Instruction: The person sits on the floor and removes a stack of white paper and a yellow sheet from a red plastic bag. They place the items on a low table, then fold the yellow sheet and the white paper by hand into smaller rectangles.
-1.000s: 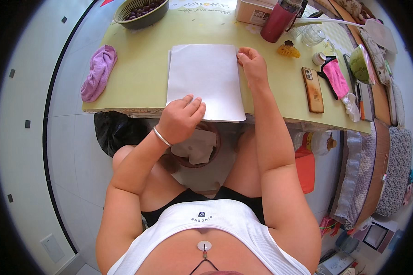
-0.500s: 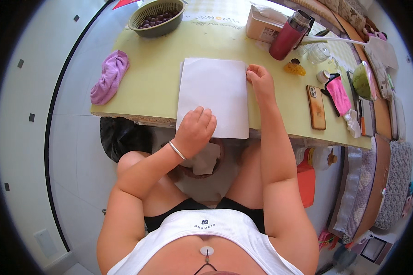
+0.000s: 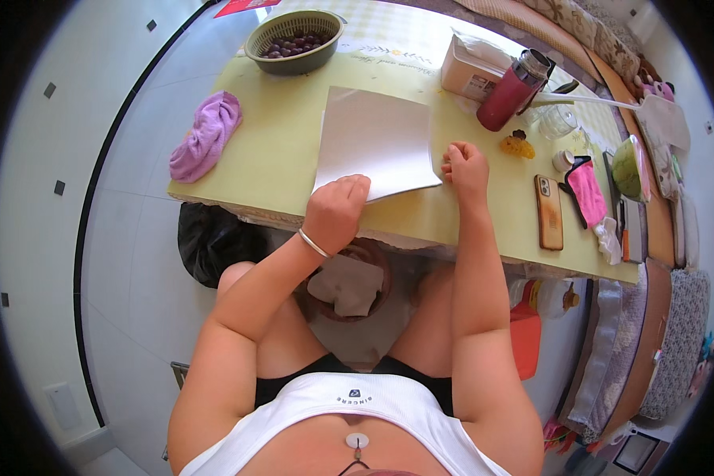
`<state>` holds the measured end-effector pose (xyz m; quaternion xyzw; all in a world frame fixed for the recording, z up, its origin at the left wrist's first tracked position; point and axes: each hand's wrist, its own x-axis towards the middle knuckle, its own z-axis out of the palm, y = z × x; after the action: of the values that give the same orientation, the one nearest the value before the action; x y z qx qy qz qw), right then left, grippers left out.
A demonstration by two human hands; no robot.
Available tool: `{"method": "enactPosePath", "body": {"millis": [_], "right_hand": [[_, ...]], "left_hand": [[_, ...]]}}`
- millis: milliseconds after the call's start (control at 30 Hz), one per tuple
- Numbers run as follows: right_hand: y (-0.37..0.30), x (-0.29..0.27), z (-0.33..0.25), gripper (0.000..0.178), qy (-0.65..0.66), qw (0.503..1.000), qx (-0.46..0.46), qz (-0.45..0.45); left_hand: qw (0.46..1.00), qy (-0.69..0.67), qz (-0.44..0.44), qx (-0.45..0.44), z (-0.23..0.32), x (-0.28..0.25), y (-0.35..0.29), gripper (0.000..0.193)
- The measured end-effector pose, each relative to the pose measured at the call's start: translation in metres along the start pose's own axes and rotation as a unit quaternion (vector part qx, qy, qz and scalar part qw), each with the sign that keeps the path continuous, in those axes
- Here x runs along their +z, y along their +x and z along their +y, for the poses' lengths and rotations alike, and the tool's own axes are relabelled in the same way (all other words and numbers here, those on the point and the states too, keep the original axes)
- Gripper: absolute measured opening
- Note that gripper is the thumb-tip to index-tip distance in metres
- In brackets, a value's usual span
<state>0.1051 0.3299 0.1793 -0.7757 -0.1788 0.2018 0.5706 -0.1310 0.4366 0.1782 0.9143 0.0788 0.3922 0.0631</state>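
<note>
A stack of white paper sheets (image 3: 377, 139) is on the yellow-covered table, its near edge bowed up off the surface. Closed on the near left corner of that paper is my left hand (image 3: 337, 208), which wears a silver bangle; its thumb is hidden. Just right of the paper, my right hand (image 3: 467, 172) rests on the table with its fingers curled in. A small gap separates it from the sheets, and I see nothing in it.
A purple cloth (image 3: 206, 136) and a basket of dark round fruit (image 3: 293, 47) are left. Toward the right stand a red thermos (image 3: 514, 91), a tissue box (image 3: 470, 70), a glass jar (image 3: 558, 121) and a phone (image 3: 549, 213). Below the table edge sits a bin (image 3: 382, 293).
The paper has moved away from me, fully onto the table, and its near edge now bows up. My left hand has closed on its corner. My right hand has come off its right edge.
</note>
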Motion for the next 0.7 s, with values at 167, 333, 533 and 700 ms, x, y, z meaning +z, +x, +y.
{"method": "enactPosePath", "body": {"millis": [167, 333, 533, 700], "right_hand": [[-0.001, 0.001, 0.007, 0.024, 0.029, 0.998, -0.056, 0.013], [-0.002, -0.003, 0.001, 0.016, -0.027, 0.975, -0.221, -0.023], [-0.007, 0.011, 0.004, 0.028, -0.181, 0.905, -0.372, -0.095], [-0.01, 0.024, 0.004, 0.031, -0.251, 0.887, -0.378, -0.086]], "left_hand": [[0.999, -0.009, -0.047, -0.018, 0.004, 0.003, 0.004, 0.019], [0.988, -0.007, -0.155, -0.004, 0.011, -0.003, 0.003, 0.029], [0.964, -0.061, -0.257, -0.015, 0.008, -0.027, 0.019, 0.044], [0.963, -0.177, -0.187, -0.076, -0.019, -0.017, 0.017, 0.043]]}}
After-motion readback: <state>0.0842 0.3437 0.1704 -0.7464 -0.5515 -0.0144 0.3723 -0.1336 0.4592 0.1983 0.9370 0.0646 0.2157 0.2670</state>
